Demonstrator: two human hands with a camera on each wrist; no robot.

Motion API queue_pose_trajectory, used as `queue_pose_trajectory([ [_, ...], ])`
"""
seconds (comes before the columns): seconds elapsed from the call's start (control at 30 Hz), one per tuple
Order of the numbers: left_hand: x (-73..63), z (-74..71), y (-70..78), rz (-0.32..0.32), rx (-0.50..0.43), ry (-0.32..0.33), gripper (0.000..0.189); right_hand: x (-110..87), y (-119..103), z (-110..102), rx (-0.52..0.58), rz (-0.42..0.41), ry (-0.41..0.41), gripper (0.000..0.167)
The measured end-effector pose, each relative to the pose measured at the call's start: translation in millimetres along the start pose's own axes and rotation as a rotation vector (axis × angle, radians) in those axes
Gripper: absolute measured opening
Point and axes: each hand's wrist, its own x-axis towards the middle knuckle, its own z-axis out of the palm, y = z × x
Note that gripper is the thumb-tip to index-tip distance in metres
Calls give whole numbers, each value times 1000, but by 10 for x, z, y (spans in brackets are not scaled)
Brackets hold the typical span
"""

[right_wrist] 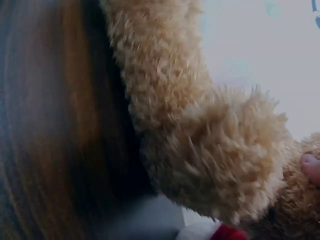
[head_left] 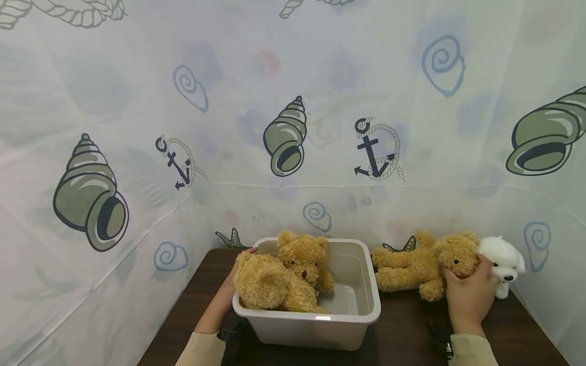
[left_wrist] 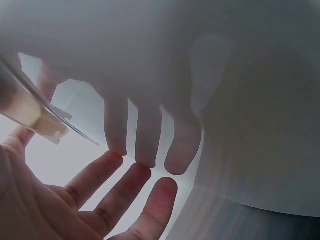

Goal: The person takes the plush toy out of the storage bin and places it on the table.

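My right hand [head_left: 471,295] grips a golden-brown teddy bear [head_left: 403,269] by its head. The bear lies on its side with its legs toward the bin. A white plush dog [head_left: 501,259] sits just beyond that hand. In the right wrist view, the bear's fur [right_wrist: 215,150] fills the middle, and a fingertip [right_wrist: 311,169] presses into it. My left hand [head_left: 226,290] is at the left side of a pale plastic bin [head_left: 311,325]. In the left wrist view, its extended fingers [left_wrist: 125,190] touch the glossy outer wall, which reflects them.
Two golden-brown teddy bears, one slumped in front [head_left: 263,282] and one upright behind [head_left: 302,256], fill the bin's left half. The dark wooden table [head_left: 403,330] carries everything. White curtains [head_left: 320,76] printed with shells and anchors stand behind and to the sides.
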Motion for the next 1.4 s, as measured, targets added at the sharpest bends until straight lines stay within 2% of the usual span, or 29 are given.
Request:
queue_pose_trajectory([
  [0.07, -8, 15, 3, -12, -23, 14, 55, -19, 9, 8, 4, -2, 2, 89],
  [0.2, 13, 27, 1, -44, -50, 41, 56, 10, 36, -9, -6, -13, -44, 93],
  [0.3, 29, 23, -5, -65, -78, 45, 60, 51, 34, -37, -28, -25, -79, 97],
  [0.47, 28, 15, -3, -60, -75, 30, 59, 104, -18, -95, -64, -31, -126, 100],
  [0.57, 13, 9, -2, -61, -69, 22, 57, 113, -53, -115, -64, -40, -127, 93],
  [0.73, 1, 6, -17, -58, -68, 29, 65, 60, -72, -96, -47, -61, -107, 81],
  [0.8, 3, 1, -32, -41, -55, 27, 69, 45, -74, -88, -47, -69, -99, 80],
  [0.97, 0, -15, -46, 2, -24, -6, 65, 50, -98, -115, -59, -69, -101, 77],
  [1.07, 7, -18, -38, 1, 16, -12, 59, 59, -142, -153, -68, -61, -110, 77],
  [1.23, 26, -18, -26, -9, 167, 20, 50, 62, -249, -237, -81, -78, -114, 76],
  [1.4, 7, -22, -12, -2, 209, 9, 49, 55, -353, -334, -68, -74, -116, 73],
])
